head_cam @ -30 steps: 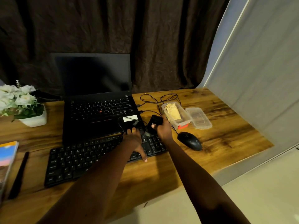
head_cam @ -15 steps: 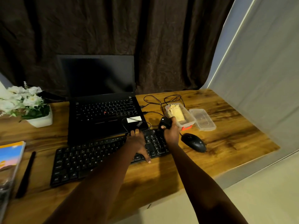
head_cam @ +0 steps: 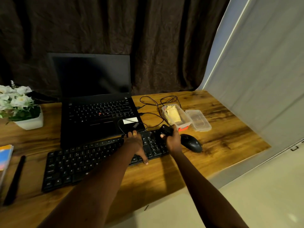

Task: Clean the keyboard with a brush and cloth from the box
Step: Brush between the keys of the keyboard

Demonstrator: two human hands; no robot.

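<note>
Black brush (head_cam: pixel 165 130), frame centre.
Its body (likely light, stiff) is clamped in the right hand (head_cam: pixel 172 142); left hand (head_cam: pixel 134 143) flat, steadying keyboard (head_cam: pixel 74 163).

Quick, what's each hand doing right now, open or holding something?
Left hand: open, spread flat on the black plastic keyboard.
Right hand: closed around a small black brush over the keyboard's right end.
</note>
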